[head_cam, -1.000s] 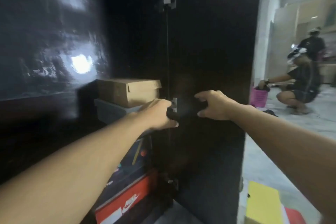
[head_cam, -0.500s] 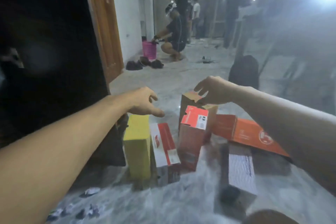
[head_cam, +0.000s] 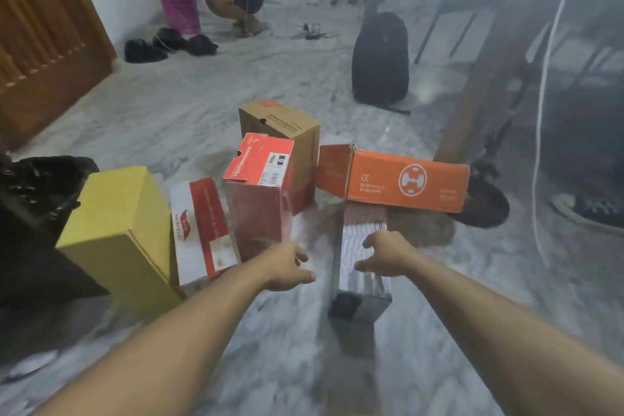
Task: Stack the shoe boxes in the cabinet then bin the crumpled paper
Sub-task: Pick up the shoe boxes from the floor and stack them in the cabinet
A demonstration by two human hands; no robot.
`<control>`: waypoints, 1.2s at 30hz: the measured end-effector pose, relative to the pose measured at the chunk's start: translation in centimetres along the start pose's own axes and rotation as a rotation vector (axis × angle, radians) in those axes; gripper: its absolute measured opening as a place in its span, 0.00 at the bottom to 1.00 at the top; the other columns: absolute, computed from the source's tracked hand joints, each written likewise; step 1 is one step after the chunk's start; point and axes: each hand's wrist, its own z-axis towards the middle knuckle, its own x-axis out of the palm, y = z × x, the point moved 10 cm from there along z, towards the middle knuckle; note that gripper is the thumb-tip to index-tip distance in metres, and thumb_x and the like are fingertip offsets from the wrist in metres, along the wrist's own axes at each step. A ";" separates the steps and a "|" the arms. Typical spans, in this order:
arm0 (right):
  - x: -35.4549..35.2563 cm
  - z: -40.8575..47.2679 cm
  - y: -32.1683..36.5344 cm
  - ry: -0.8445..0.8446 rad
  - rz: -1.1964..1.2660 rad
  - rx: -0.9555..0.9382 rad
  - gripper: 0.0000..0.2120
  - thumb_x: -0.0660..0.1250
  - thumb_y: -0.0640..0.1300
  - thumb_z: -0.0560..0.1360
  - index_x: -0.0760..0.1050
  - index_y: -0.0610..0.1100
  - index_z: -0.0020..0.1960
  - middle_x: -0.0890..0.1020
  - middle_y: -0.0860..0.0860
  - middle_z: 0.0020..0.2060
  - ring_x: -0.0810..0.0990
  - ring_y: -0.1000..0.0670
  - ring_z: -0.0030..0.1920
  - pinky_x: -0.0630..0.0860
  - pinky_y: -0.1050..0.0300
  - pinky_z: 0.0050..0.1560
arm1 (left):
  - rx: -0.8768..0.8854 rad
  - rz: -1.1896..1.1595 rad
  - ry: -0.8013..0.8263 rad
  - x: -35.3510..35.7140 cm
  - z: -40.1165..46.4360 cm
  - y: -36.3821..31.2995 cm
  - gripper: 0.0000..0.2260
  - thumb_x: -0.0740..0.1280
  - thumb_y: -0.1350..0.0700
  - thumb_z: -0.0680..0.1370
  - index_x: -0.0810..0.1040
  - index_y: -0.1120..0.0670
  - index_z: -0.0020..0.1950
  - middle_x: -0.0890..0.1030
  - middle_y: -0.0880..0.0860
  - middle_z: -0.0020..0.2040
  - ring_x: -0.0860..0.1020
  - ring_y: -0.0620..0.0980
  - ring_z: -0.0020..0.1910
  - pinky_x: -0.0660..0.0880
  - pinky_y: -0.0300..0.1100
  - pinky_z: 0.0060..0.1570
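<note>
Your left hand (head_cam: 290, 267) and right hand (head_cam: 385, 255) are both open, holding nothing, on either side of the grey box (head_cam: 363, 267). This long cardboard box lies just below the orange box (head_cam: 405, 181), pointing away from you.

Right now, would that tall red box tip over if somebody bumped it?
Probably. The red box stands on end, tall over a narrow base. It looks like thin cardboard, so likely light. The brown box close behind might stop a backward fall.
</note>
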 end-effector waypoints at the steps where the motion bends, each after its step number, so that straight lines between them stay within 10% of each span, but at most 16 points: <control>1: 1.5 0.4 -1.1 -0.006 0.030 0.041 0.23 0.70 0.51 0.73 0.77 0.38 0.62 0.81 0.44 0.59 0.78 0.43 0.59 0.77 0.50 0.58 | -0.010 -0.033 0.009 1.3 0.9 0.4 0.27 0.70 0.46 0.74 0.72 0.55 0.70 0.76 0.55 0.66 0.75 0.52 0.63 0.71 0.48 0.65; 5: 4.9 2.1 -4.0 -0.062 0.137 0.130 0.24 0.69 0.52 0.73 0.73 0.42 0.64 0.76 0.42 0.63 0.75 0.41 0.62 0.75 0.51 0.59 | -0.057 -0.161 0.014 5.2 3.9 1.1 0.22 0.66 0.54 0.78 0.71 0.57 0.70 0.75 0.56 0.66 0.75 0.53 0.63 0.71 0.42 0.61; 10: 6.6 2.7 -5.7 -0.144 0.153 0.263 0.33 0.66 0.69 0.67 0.72 0.44 0.57 0.71 0.45 0.62 0.75 0.40 0.59 0.74 0.48 0.53 | -0.137 -0.280 0.061 9.6 6.5 1.8 0.14 0.59 0.66 0.75 0.67 0.45 0.39 0.70 0.52 0.48 0.67 0.50 0.48 0.65 0.40 0.45; 14: 7.9 2.2 -5.6 -0.154 0.169 0.384 0.54 0.70 0.74 0.57 0.58 0.42 0.71 0.61 0.45 0.69 0.68 0.38 0.65 0.74 0.41 0.56 | -0.202 -0.367 0.081 11.7 7.3 3.1 0.24 0.59 0.63 0.77 0.66 0.57 0.73 0.70 0.56 0.70 0.75 0.57 0.64 0.72 0.45 0.59; 21: 8.5 1.1 -6.9 -0.158 0.368 0.409 0.44 0.74 0.58 0.55 0.60 0.44 0.65 0.68 0.48 0.62 0.73 0.41 0.59 0.75 0.46 0.51 | -0.295 -0.571 0.036 12.6 6.8 4.9 0.09 0.61 0.53 0.80 0.70 0.50 0.59 0.73 0.54 0.54 0.72 0.52 0.47 0.68 0.42 0.44; 25: 10.8 -0.5 -7.5 -0.048 0.788 0.322 0.42 0.75 0.52 0.56 0.62 0.48 0.66 0.75 0.50 0.55 0.79 0.46 0.51 0.82 0.49 0.43 | -0.350 -0.712 0.038 13.7 5.9 6.2 0.17 0.61 0.46 0.80 0.75 0.58 0.60 0.78 0.55 0.54 0.76 0.53 0.48 0.71 0.43 0.43; 30: 13.3 -3.0 -6.4 0.204 0.958 0.244 0.18 0.67 0.38 0.69 0.71 0.50 0.57 0.80 0.52 0.49 0.80 0.54 0.45 0.73 0.62 0.34 | -0.365 -0.845 0.069 15.3 4.3 6.8 0.07 0.63 0.56 0.80 0.78 0.57 0.53 0.83 0.54 0.44 0.80 0.50 0.38 0.78 0.45 0.39; 36: 15.1 -4.2 -7.0 0.157 0.876 0.273 0.27 0.59 0.37 0.68 0.71 0.64 0.59 0.82 0.49 0.39 0.73 0.46 0.30 0.69 0.52 0.30 | -0.328 -0.839 0.138 16.2 2.3 6.6 0.12 0.65 0.60 0.76 0.78 0.48 0.56 0.85 0.48 0.51 0.82 0.50 0.50 0.79 0.49 0.42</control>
